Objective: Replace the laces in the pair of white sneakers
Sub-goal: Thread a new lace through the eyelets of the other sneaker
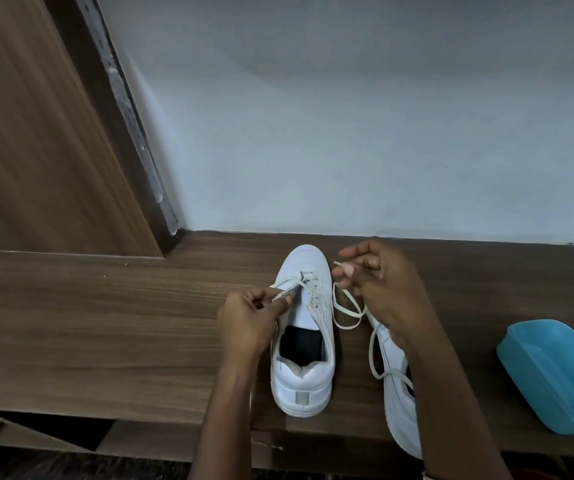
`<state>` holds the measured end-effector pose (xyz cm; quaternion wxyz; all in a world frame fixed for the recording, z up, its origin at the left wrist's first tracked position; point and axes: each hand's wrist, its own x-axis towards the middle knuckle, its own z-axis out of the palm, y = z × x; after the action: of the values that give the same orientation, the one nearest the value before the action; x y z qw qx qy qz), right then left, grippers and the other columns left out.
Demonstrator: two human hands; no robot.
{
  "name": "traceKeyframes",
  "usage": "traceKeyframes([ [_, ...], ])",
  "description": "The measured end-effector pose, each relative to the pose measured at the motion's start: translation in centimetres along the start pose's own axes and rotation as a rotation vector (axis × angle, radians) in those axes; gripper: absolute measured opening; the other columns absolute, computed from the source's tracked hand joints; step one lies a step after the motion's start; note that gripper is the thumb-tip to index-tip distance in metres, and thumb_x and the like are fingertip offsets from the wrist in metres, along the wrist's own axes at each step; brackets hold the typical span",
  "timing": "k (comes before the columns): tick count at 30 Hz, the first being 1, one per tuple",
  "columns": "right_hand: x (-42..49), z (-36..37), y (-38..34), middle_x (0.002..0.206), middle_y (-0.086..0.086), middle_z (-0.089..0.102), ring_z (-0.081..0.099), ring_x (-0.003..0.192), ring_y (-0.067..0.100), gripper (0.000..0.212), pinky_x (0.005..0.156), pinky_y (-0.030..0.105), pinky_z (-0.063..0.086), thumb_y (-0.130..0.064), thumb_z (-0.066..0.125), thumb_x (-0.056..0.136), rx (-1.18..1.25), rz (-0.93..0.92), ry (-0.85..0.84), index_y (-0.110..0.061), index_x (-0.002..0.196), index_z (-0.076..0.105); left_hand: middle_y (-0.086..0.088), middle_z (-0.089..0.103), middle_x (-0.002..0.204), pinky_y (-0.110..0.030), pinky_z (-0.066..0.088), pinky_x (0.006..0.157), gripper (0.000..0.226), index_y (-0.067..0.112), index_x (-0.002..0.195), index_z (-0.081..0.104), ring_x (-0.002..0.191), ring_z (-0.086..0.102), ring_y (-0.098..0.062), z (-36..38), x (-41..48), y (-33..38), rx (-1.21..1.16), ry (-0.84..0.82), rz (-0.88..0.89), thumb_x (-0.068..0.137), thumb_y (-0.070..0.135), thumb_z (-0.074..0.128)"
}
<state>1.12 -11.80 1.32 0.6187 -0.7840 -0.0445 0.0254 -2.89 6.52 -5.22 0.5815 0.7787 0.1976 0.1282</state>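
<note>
Fingers (283, 301) of left hand (249, 322) curled, pinching one strand of the lace (347, 326) right at the left eyelet row. Fingers (348, 270) of right hand (384, 289) curled too, pinching the other end, stiff tip (337, 263) poking out toward the far edge. Nothing else held.

Biggest first. Wooden tabletop (105, 323), far edge against a pale wall (348, 116), brown panel (36, 133) over the far-left corner. Blue tub (555, 368) at the right edge, well apart from the hands. First sneaker (308, 379) mid-tabletop, upright, toe toward the far edge, heel near the front edge, laced only across the rows nearest the toe. Second sneaker (396, 403) just beside it on the right, largely hidden under the right forearm, heel seemingly past the front edge; laced or not, cannot tell. Slack lace looping off the first sneaker's right side, across the gap and over the second sneaker.

Probably mid-threading on the first sneaker, upper eyelets yet to fill. Key relation: long axis of that sneaker running far edge to front edge, so next free eyelets nearer the person than the crossed rows. Right eyelet row just left of the held tip and slightly nearer; right hand closest to it. Tip aimed away, so likely needing a turn down and inward before entering. Left row directly at the left fingertips.
</note>
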Motion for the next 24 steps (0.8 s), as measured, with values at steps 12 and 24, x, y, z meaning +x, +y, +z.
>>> traceKeyframes([
  [12,0.9,5.8,3.8,0.069,-0.002,0.073,0.07,0.063,0.009,0.006,0.066,0.021,0.058,-0.01,0.076,0.085,-0.152,-0.039,0.014,-0.015,0.082,0.076,-0.005,0.065,0.061,-0.016,0.031,0.037,0.009,-0.001,0.09,0.077,0.038,0.034,-0.008,-1.8,1.5,-0.7,-0.357,-0.282,-0.271,0.084,0.005,0.073],
  [24,1.0,6.3,4.4,0.068,-0.01,0.069,0.063,0.065,0.003,0.014,0.066,0.021,0.054,-0.005,0.072,0.081,-0.396,-0.108,-0.008,-0.017,0.074,0.073,-0.001,0.066,0.061,-0.017,0.03,0.037,0.013,0.001,0.091,0.077,0.042,0.036,-0.007,-1.9,1.8,-1.1,-0.368,-0.299,-0.264,0.081,0.01,0.076],
])
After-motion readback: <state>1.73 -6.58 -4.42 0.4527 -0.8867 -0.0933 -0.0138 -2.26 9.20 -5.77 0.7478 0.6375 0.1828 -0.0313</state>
